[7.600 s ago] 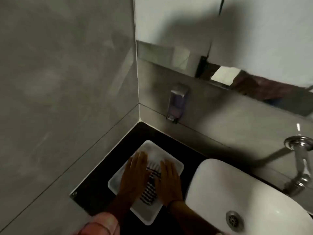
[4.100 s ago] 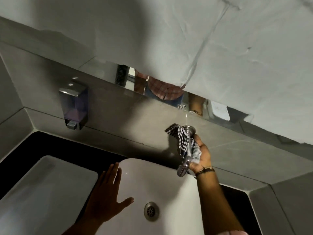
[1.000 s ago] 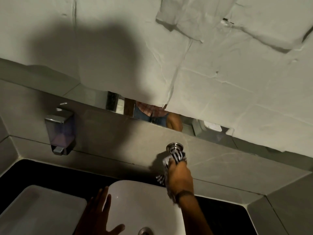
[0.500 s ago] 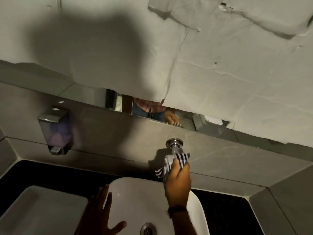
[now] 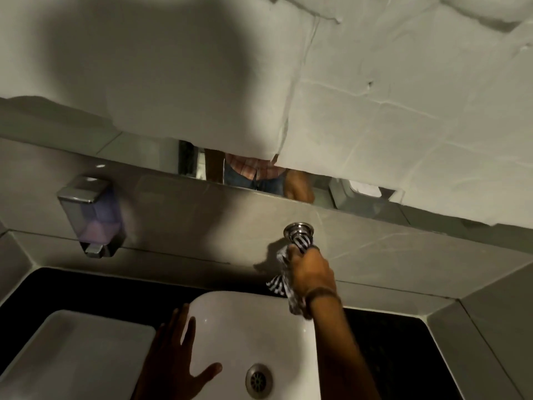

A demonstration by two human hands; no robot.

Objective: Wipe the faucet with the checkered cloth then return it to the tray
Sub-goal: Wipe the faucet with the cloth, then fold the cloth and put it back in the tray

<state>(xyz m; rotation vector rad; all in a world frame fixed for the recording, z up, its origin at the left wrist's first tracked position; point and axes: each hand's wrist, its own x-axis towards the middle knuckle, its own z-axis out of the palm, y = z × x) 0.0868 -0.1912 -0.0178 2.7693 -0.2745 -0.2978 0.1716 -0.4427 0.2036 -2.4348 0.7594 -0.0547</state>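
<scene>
The chrome faucet (image 5: 298, 228) comes out of the grey wall above the basin; only its round base shows. My right hand (image 5: 310, 272) is shut on the black-and-white checkered cloth (image 5: 279, 282), which is wrapped around the faucet just below the base and hangs down toward the basin. My left hand (image 5: 173, 360) lies flat with fingers spread on the left rim of the white sink (image 5: 259, 319). The white tray (image 5: 80, 359) sits empty on the black counter at the lower left.
A soap dispenser (image 5: 92, 216) is fixed to the wall at the left. A mirror strip (image 5: 253, 177) above the ledge reflects a person's torso, with white paper covering the rest. The drain (image 5: 259, 379) lies near the bottom. Grey walls close in the right corner.
My right hand with the cloth has slid up the faucet toward its wall base. My left hand has stayed on the sink rim. Earlier, the cloth lay in the tray.
</scene>
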